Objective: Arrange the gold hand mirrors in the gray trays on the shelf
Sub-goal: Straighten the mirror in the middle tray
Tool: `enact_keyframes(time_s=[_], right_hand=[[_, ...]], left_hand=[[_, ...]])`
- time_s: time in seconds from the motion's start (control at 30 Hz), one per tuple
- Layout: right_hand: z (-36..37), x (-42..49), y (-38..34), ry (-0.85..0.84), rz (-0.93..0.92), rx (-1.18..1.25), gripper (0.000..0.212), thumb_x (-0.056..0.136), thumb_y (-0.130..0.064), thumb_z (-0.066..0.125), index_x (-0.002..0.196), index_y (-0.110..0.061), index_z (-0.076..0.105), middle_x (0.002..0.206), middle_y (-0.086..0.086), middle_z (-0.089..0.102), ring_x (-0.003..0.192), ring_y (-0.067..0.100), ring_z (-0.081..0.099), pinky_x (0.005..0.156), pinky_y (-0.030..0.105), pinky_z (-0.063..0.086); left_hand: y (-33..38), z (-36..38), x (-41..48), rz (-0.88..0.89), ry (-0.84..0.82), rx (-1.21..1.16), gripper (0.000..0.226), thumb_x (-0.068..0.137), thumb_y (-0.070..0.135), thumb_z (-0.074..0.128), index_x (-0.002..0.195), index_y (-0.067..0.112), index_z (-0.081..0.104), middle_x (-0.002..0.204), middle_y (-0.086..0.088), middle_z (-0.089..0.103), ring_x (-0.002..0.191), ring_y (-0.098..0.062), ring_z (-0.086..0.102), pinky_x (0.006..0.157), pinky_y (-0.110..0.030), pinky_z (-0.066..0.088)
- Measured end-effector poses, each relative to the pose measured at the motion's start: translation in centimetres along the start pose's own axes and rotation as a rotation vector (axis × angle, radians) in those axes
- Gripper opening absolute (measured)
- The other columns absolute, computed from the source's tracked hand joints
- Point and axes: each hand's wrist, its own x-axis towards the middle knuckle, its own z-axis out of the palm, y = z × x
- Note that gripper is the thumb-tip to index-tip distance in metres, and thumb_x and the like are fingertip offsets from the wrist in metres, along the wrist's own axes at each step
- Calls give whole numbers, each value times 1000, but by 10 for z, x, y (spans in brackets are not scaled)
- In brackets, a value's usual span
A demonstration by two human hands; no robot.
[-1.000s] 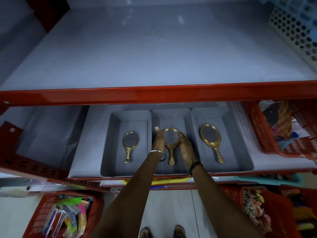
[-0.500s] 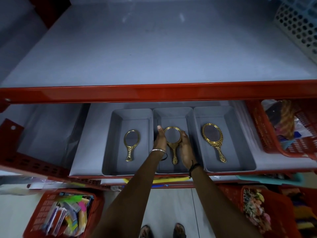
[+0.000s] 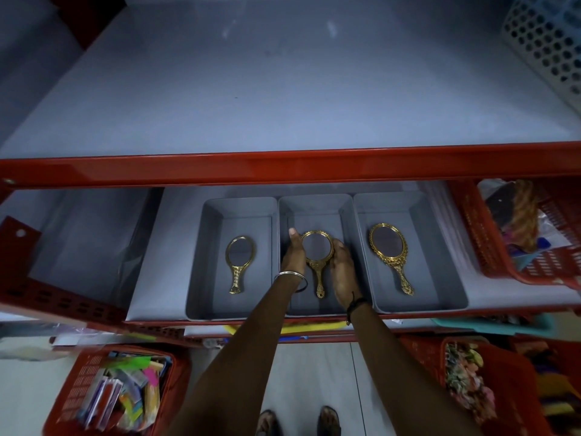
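Three gray trays stand side by side on the lower shelf: left tray (image 3: 210, 247), middle tray (image 3: 314, 204), right tray (image 3: 440, 262). A small oval gold mirror (image 3: 239, 262) lies in the left tray. A larger ornate gold mirror (image 3: 389, 253) lies tilted in the right tray. In the middle tray a round gold mirror (image 3: 317, 256) lies flat, handle toward me. My left hand (image 3: 294, 253) presses its left rim and my right hand (image 3: 342, 269) cups its right rim, so both hands hold it.
The red front bar of the upper shelf (image 3: 283, 166) crosses just above the trays. A red basket (image 3: 490, 247) sits right of the trays, a white perforated basket (image 3: 540, 42) on the upper shelf. Red baskets of goods (image 3: 116, 391) stand on the floor below.
The hands and middle mirror stay in nearly the same place; the view has shifted slightly, and the mirror's handle looks straighter toward me.
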Motion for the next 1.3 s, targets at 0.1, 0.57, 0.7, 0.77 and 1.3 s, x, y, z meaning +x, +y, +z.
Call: enact_keyframes(time_s=[0.1, 0.57, 0.7, 0.77, 1.3], right_hand=[[0, -2, -1, 8, 0, -7, 43, 102, -30, 25, 136, -12, 45, 135, 9, 52, 117, 17, 51, 84, 20, 44], [2, -5, -2, 35, 16, 18, 46, 101, -33, 27, 136, -10, 44, 138, 13, 52, 127, 26, 49, 108, 39, 39], [2, -6, -3, 40, 20, -11, 45, 100, -35, 29, 135, -12, 47, 136, 12, 54, 126, 25, 49, 112, 45, 36], [2, -6, -5, 59, 26, -16, 45, 100, -34, 29, 134, -11, 48, 136, 13, 55, 125, 25, 50, 111, 45, 37], [7, -17, -16, 77, 65, -41, 44, 101, -33, 28, 134, -12, 48, 136, 12, 55, 126, 25, 50, 112, 46, 37]], left_hand=[[9, 2, -15, -3, 4, 12, 139, 34, 98, 9, 139, 16, 45, 142, -16, 50, 130, -31, 47, 113, -47, 36], [23, 9, -40, 50, -49, 0, 105, 75, 83, 6, 147, 11, 31, 150, -16, 38, 137, -29, 39, 118, -42, 28], [24, 10, -39, 45, -44, 13, 107, 75, 86, 6, 147, 12, 29, 152, -17, 34, 138, -31, 37, 118, -43, 27], [20, 10, -33, 52, -54, 13, 123, 59, 97, 8, 145, 13, 34, 150, -16, 39, 135, -30, 41, 117, -44, 29], [-17, 20, 12, 92, -25, -5, 142, 35, 105, 10, 142, 18, 41, 146, -13, 45, 133, -29, 45, 115, -48, 33]])
